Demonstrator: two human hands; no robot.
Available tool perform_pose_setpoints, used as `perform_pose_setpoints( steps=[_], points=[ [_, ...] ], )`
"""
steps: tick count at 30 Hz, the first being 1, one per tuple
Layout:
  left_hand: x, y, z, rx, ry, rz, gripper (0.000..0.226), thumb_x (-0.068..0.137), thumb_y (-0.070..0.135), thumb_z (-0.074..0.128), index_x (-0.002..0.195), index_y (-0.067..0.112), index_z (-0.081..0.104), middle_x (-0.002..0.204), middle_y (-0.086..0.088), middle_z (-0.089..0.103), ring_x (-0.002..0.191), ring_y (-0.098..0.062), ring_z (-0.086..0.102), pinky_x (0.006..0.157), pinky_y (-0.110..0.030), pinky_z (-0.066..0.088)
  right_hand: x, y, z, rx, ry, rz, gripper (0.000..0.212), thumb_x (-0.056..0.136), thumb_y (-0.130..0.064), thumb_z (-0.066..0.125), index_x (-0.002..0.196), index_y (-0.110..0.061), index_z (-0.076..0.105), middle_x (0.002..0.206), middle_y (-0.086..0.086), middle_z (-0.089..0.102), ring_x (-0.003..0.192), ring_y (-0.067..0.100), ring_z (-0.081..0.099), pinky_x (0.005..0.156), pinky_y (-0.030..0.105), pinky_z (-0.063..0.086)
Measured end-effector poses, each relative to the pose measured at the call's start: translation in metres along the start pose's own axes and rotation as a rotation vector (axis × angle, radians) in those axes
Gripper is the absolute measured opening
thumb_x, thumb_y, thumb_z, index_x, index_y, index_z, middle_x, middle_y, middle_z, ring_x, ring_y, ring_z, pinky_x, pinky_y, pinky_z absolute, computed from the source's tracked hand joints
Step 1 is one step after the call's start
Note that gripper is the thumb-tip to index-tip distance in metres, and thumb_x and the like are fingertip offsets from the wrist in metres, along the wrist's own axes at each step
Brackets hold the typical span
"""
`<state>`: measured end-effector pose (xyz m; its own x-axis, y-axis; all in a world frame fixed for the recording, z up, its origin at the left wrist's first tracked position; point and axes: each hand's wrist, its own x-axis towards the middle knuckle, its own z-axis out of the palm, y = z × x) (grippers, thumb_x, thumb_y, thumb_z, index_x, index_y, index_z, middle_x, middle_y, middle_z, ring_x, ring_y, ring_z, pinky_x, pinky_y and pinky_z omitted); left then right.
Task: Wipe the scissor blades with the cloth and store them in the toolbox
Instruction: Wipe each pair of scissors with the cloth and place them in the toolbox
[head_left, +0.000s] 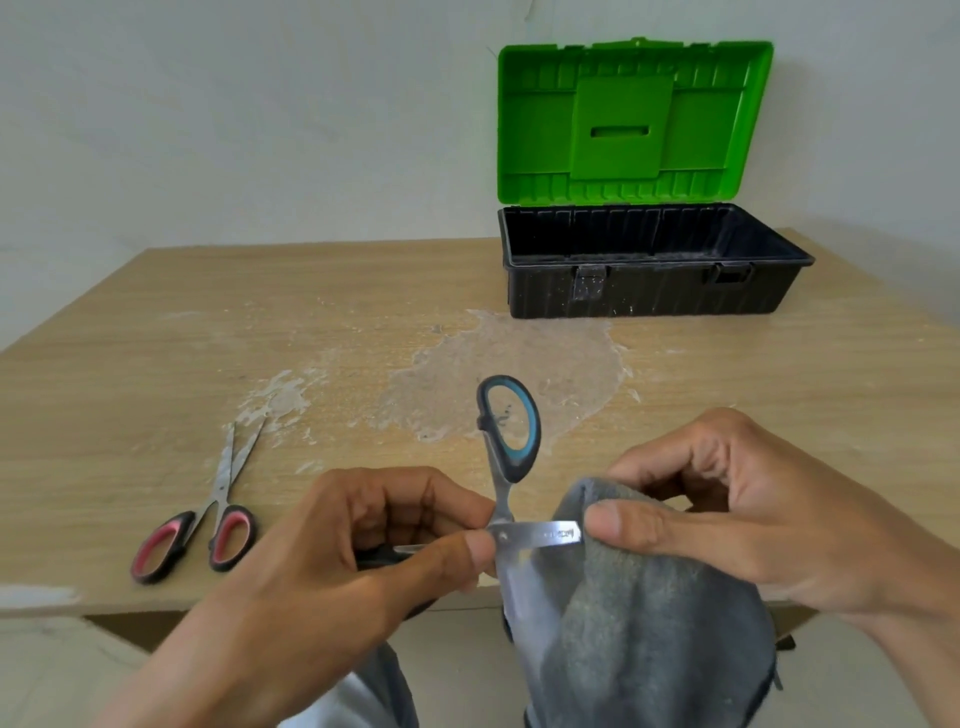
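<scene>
Mid-wipe: the left hand (384, 530) pinches the open blue-handled steel scissors (511, 470) at their pivot, the right hand (753, 509) pinches the grey terry cloth (649, 623) round one blade; next, stroke tipward.

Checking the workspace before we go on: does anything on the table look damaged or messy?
Yes. The table carries in its middle a pale, flaky patch, like dried residue or stripped finish, just before the toolbox, whose black front is also speckled white.
</scene>
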<state>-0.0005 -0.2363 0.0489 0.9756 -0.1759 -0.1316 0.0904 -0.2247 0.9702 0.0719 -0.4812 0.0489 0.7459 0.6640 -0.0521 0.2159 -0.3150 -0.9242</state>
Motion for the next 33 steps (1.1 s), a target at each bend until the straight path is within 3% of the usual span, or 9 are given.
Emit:
perform_pose_setpoints(
  steps=[6, 10, 14, 20, 24, 27, 29, 33],
  points=[
    [0.001, 0.005, 0.003, -0.018, 0.027, 0.033, 0.012, 0.077, 0.034, 0.081, 0.081, 0.023, 0.08, 0.071, 0.001, 0.075, 0.068, -0.005, 0.069, 0.061, -0.01, 0.048, 0.003, -0.007, 0.006, -0.111, 0.03, -0.099, 0.022, 0.091, -0.041, 0.072, 0.088, -0.024, 0.086, 0.078, 0.002, 0.08, 0.073, 0.018, 0.075, 0.07, 0.02, 0.054],
    [-0.004, -0.002, -0.006, -0.015, 0.031, 0.024, 0.021, 0.072, 0.042, 0.081, 0.084, 0.025, 0.08, 0.075, -0.001, 0.076, 0.07, -0.006, 0.07, 0.063, -0.012, 0.05, 0.0, -0.006, -0.003, -0.133, 0.028, -0.087, 0.031, 0.095, -0.048, 0.072, 0.083, -0.022, 0.084, 0.069, 0.01, 0.071, 0.066, 0.034, 0.066, 0.064, 0.036, 0.054],
    [-0.004, -0.003, -0.005, -0.009, 0.04, 0.009, 0.017, 0.076, 0.04, 0.081, 0.084, 0.025, 0.08, 0.074, -0.001, 0.076, 0.07, -0.007, 0.071, 0.063, -0.012, 0.05, -0.002, 0.0, -0.002, -0.104, 0.012, -0.103, 0.043, 0.095, -0.047, 0.071, 0.073, -0.011, 0.078, 0.056, -0.003, 0.046, 0.052, 0.011, 0.043, 0.058, 0.014, 0.037],
    [-0.001, 0.002, 0.003, 0.006, -0.022, 0.014, 0.011, 0.078, 0.029, 0.075, 0.085, 0.021, 0.079, 0.079, -0.004, 0.077, 0.074, -0.01, 0.072, 0.064, -0.013, 0.05, 0.003, -0.01, 0.011, -0.162, -0.03, -0.129, 0.031, 0.091, -0.049, 0.07, 0.078, -0.023, 0.082, 0.06, 0.009, 0.059, 0.055, 0.023, 0.051, 0.058, 0.014, 0.039],
    [-0.003, 0.0, 0.0, -0.034, -0.017, -0.005, 0.013, 0.076, 0.035, 0.076, 0.082, 0.024, 0.079, 0.074, 0.001, 0.076, 0.07, -0.005, 0.069, 0.064, -0.013, 0.05, 0.002, -0.007, 0.001, -0.096, -0.046, -0.079, 0.038, 0.093, -0.05, 0.073, 0.077, -0.016, 0.081, 0.064, 0.014, 0.065, 0.06, 0.034, 0.058, 0.058, 0.03, 0.046],
    [-0.004, -0.001, -0.001, -0.053, -0.018, -0.016, 0.014, 0.076, 0.035, 0.075, 0.083, 0.023, 0.079, 0.074, -0.001, 0.075, 0.071, -0.008, 0.069, 0.067, -0.017, 0.05, -0.002, -0.005, -0.002, -0.057, -0.036, -0.065, 0.031, 0.089, -0.052, 0.071, 0.074, -0.026, 0.081, 0.061, 0.01, 0.062, 0.056, 0.029, 0.054, 0.057, 0.022, 0.042],
    [-0.003, 0.0, 0.001, -0.046, -0.01, -0.008, 0.012, 0.081, 0.035, 0.077, 0.083, 0.023, 0.079, 0.074, 0.0, 0.075, 0.071, -0.007, 0.069, 0.066, -0.014, 0.05, -0.001, -0.002, -0.001, -0.07, -0.023, -0.074, 0.036, 0.092, -0.051, 0.072, 0.074, -0.021, 0.081, 0.061, 0.011, 0.062, 0.055, 0.026, 0.054, 0.058, 0.017, 0.042],
    [0.001, 0.002, 0.008, -0.031, -0.012, 0.026, 0.009, 0.079, 0.026, 0.074, 0.082, 0.019, 0.078, 0.073, 0.0, 0.075, 0.07, -0.006, 0.069, 0.063, -0.01, 0.049, 0.002, -0.005, 0.01, -0.151, 0.019, -0.12, 0.035, 0.091, -0.048, 0.069, 0.072, -0.021, 0.079, 0.055, -0.006, 0.06, 0.052, 0.002, 0.051, 0.057, 0.008, 0.039]
  ],
)
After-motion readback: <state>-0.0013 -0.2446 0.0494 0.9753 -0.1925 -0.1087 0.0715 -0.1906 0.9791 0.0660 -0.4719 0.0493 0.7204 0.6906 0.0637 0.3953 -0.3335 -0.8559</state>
